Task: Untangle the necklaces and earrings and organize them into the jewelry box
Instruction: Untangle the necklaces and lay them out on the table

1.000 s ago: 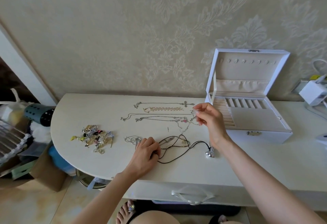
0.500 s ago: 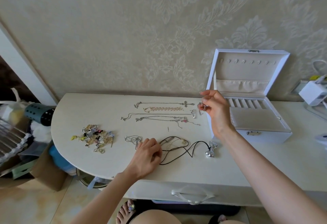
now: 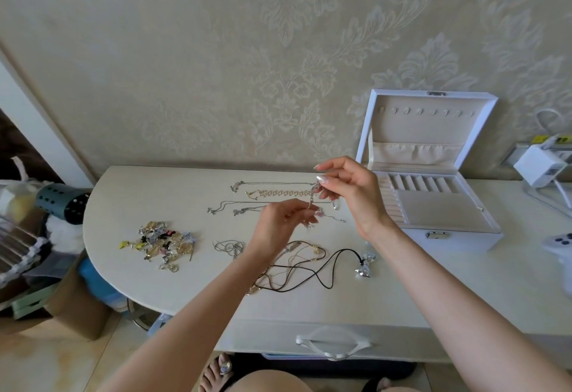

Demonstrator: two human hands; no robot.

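While both hands hover above the counter [image 3: 464, 292], the right hand [image 3: 353, 196] pinches the top of a short silver chain [image 3: 312, 198] and the left hand [image 3: 278, 224] pinches its lower end, fingers narrow on it, just left of the open white jewelry box [image 3: 464, 241]. Chain: thin, pale metal, links too small to resolve; necklace or earring cannot be told. Left hand covers part of the straightened necklaces [image 3: 278, 192]; tangled cords [image 3: 297, 264] and earring pile [image 3: 161, 244] lie nearer on the counter.

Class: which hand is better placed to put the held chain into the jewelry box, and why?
Right. The right hand pinches the chain at its upper end, close beside the open box. The left hand holds the lower end, farther from it.
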